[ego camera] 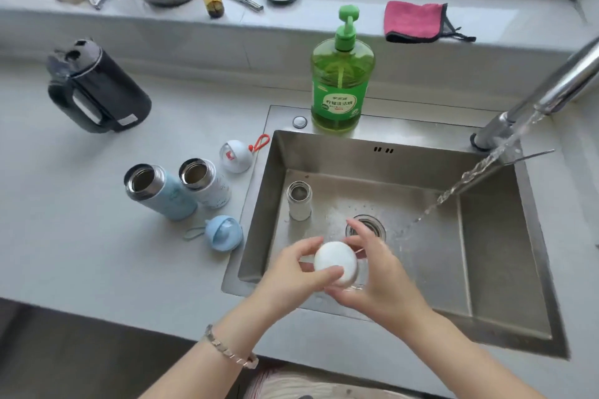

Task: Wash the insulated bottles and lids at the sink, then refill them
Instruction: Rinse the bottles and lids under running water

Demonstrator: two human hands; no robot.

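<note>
- Lid (335, 264) is held over the sink (421, 146), with our left hand (291, 272) and right hand (382, 278) each in a curled grip round it.
- Smooth and round, it may slip if wet and hit the small bottle (299, 201) standing open below.
- Blue bottle (162, 193) and white bottle (205, 183) stand open on the table (97, 253); we cannot tell what is in them.

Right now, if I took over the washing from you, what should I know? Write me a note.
Hands: left hand and right hand both grip one white lid over the sink.
Things: a small bottle stands open in the sink; blue bottle, white bottle, blue lid and red-loop lid sit on the counter. The tap runs.
Done: all three bottles are uncapped.
Left: finish this lid, wash the rest, refill.
</note>
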